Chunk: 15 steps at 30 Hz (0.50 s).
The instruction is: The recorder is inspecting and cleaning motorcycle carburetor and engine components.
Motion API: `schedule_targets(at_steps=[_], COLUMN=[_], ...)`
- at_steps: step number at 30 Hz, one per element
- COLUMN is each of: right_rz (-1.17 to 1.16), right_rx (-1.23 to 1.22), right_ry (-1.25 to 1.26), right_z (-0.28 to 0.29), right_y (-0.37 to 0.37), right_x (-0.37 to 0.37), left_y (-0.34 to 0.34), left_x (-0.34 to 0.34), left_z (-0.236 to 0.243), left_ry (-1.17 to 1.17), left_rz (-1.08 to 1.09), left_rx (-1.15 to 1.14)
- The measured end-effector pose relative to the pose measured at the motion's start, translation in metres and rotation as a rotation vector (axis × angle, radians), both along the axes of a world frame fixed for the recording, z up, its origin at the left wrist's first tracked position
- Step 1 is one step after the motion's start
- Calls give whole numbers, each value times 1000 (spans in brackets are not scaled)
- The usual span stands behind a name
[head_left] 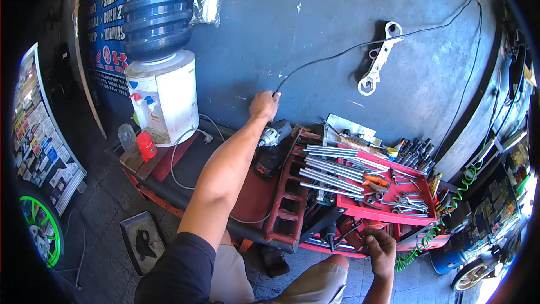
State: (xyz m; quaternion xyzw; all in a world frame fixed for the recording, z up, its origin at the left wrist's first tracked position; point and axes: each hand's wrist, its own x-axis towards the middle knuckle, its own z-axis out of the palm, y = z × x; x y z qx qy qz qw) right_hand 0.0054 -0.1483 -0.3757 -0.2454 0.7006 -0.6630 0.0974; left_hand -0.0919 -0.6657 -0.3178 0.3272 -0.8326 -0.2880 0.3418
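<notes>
My left arm reaches to the blue-grey wall, where my left hand [264, 106] is closed round the end of a black cable [332, 56]. The cable rises from my fist and runs along the wall to the upper right. Below that hand, a cordless power tool [270, 157] with a black battery lies on the red and black bench. My right hand [381, 252] is low at the front of the red tool cart, its fingers curled. What they hold, if anything, I cannot make out. Close to it, a black-tipped tool [330, 235] sits in the lower drawer.
An open red tray [388, 214] holds metal rods, wrenches and an orange-handled tool. A water dispenser [169, 95] and red cup [146, 146] stand left. A large wrench-shaped piece [380, 59] hangs on the wall. A green coiled hose [424, 239] hangs right; a metal pan [129, 231] lies on the floor.
</notes>
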Motion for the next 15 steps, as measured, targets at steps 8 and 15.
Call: schedule_targets(at_steps=[8, 15], right_rz=[1, 60], right_rx=[-31, -39], right_ry=[-77, -100], right_z=[-6, -11], right_y=[-2, -3], right_x=[-1, -7], left_y=[16, 32], left_x=[2, 13], left_z=[24, 12], left_ry=[78, -8], left_rz=[33, -139], left_rx=[-53, -65])
